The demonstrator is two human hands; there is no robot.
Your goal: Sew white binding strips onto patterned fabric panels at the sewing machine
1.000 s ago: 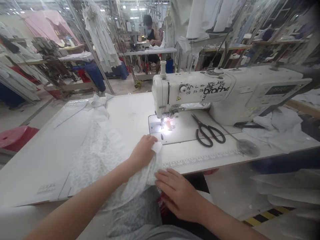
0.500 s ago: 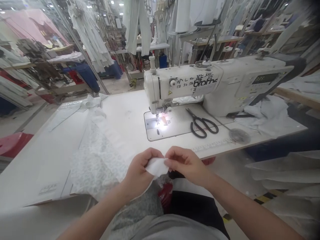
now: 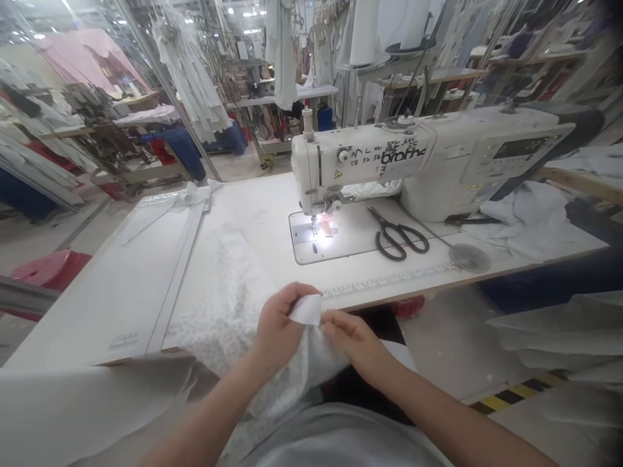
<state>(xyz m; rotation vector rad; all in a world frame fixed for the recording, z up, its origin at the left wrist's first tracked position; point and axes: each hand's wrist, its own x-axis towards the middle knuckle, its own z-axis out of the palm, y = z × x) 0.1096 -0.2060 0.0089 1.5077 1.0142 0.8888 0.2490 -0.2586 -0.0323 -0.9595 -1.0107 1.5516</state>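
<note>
Both my hands are in front of the table edge, close together on a pale printed fabric [image 3: 228, 305] with a plain white edge. My left hand [image 3: 282, 324] pinches the white folded end [image 3: 307, 310] between thumb and fingers. Just to its right, my right hand [image 3: 353, 340] is closed on the same fabric, its fingertips at the lower corner of that end. The printed part spreads over the table on the left and hangs down over my lap. Beyond my hands stands a white sewing machine [image 3: 360, 162], its lamp lighting the needle plate [image 3: 306, 250].
Black-handled scissors [image 3: 396, 237] lie on the white table [image 3: 243, 194] right of the needle. A ruler strip [image 3: 389, 280] runs along the front edge. Crumpled white fabric [image 3: 525, 217] lies at the right end. A red stool [image 3: 51, 269] is at the left.
The printed fabric has slid right across the table towards me, and more of it hangs below my hands. My right hand has dropped slightly beside my left. The view has shifted a little left.
</note>
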